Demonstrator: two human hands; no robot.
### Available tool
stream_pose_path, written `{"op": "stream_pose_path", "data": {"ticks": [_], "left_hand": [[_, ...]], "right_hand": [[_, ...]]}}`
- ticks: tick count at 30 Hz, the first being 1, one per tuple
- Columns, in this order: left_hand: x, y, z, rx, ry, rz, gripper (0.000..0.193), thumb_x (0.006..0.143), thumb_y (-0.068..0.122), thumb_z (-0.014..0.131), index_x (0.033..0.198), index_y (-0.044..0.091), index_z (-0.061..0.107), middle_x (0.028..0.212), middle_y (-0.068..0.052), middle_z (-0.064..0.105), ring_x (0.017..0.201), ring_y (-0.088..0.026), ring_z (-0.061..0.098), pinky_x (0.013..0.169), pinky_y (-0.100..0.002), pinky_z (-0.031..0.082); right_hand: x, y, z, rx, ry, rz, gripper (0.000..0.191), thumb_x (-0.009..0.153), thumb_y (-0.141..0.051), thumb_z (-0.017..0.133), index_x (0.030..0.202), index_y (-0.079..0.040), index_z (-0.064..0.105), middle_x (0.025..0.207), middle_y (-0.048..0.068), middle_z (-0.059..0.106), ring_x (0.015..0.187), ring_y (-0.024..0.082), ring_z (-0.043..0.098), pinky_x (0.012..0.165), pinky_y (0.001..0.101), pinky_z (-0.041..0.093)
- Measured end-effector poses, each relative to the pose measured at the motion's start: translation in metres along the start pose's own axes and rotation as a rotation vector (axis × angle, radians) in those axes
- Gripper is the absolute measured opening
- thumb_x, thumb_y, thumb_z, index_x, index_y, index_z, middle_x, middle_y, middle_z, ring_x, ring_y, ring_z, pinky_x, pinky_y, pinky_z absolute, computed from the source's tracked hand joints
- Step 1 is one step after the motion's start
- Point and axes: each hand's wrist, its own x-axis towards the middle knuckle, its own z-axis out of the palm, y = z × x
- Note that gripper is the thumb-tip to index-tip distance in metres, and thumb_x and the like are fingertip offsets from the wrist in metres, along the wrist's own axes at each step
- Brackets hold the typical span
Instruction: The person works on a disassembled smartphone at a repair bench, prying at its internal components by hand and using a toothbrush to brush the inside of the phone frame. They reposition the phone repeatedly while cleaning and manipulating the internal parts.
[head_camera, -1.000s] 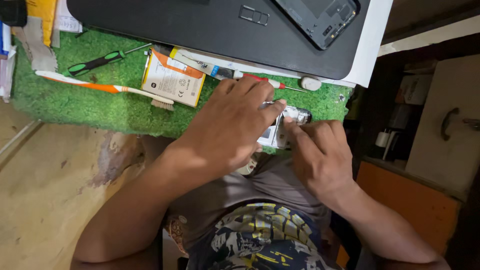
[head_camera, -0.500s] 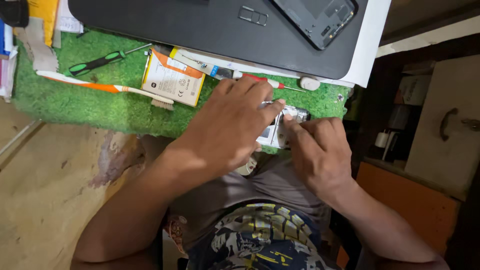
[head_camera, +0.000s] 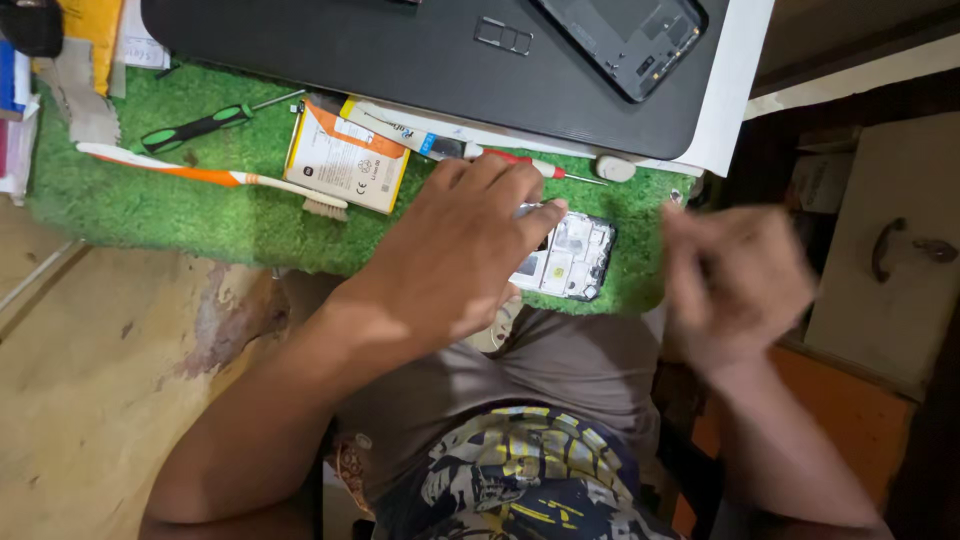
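The opened phone (head_camera: 562, 256) lies flat on the green turf mat (head_camera: 180, 215) at the near edge of the bench, its back off and its boards and shields laid bare. It looks light, thin and stiff, and probably fragile: the exposed parts and any small connectors would not take pressure well, so the safest hold seems to be along the outer frame edges, with fingers kept off the middle.

The left hand (head_camera: 455, 255) rests over the left end of the phone, palm down, its fingertips (head_camera: 535, 205) spread and pressing on the upper left edge. Its grip is a loose, flat hold that pins the phone to the mat rather than closing round it. The right hand (head_camera: 735, 285) is raised to the right of the phone, apart from it and blurred by movement; its fingers look curled in, but whether the grip has hold of something small cannot be told.

Beyond the phone, on the mat, lie a flat battery pack (head_camera: 348, 160), an orange and white toothbrush (head_camera: 215, 180), a green-handled screwdriver (head_camera: 205, 125) and a red-handled screwdriver (head_camera: 535, 167). A closed dark laptop (head_camera: 400, 70) sits behind them, carrying a dark phone back cover (head_camera: 625, 40).
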Motion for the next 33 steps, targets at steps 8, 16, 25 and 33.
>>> {"op": "stream_pose_path", "data": {"ticks": [8, 16, 25, 33], "left_hand": [[-0.002, -0.001, 0.001, -0.015, 0.008, 0.007, 0.07, 0.067, 0.022, 0.085, 0.13, 0.001, 0.065, 0.133, -0.015, 0.056, 0.126, -0.034, 0.048, 0.103, -0.049, 0.038], [-0.001, -0.001, 0.001, -0.021, 0.001, -0.003, 0.071, 0.066, 0.021, 0.086, 0.131, 0.002, 0.065, 0.134, -0.015, 0.057, 0.126, -0.033, 0.049, 0.104, -0.048, 0.038], [-0.001, 0.0, 0.002, -0.007, 0.028, 0.007, 0.071, 0.068, 0.023, 0.086, 0.133, 0.002, 0.064, 0.138, -0.016, 0.056, 0.126, -0.033, 0.05, 0.103, -0.047, 0.038], [0.0, 0.0, 0.002, 0.017, 0.02, 0.008, 0.073, 0.067, 0.025, 0.086, 0.133, 0.001, 0.064, 0.136, -0.018, 0.056, 0.124, -0.033, 0.05, 0.101, -0.047, 0.038]], "right_hand": [[-0.002, 0.055, -0.026, 0.762, -0.147, 0.865, 0.01, 0.101, 0.007, 0.071, 0.108, 0.001, 0.074, 0.093, 0.006, 0.072, 0.081, 0.007, 0.063, 0.075, 0.02, 0.049], [0.0, 0.061, -0.026, 0.485, -0.158, 0.706, 0.003, 0.108, 0.007, 0.071, 0.107, 0.005, 0.073, 0.096, 0.005, 0.072, 0.084, 0.005, 0.065, 0.079, 0.0186, 0.051], [0.014, -0.023, -0.005, 0.002, -0.288, -0.095, 0.024, 0.087, 0.004, 0.08, 0.11, -0.001, 0.075, 0.096, 0.012, 0.07, 0.082, 0.024, 0.068, 0.07, 0.0337, 0.054], [0.01, -0.031, -0.002, -0.098, -0.476, -0.145, 0.052, 0.079, -0.002, 0.079, 0.13, -0.004, 0.071, 0.106, 0.011, 0.062, 0.094, 0.028, 0.061, 0.081, 0.039, 0.052]]}}
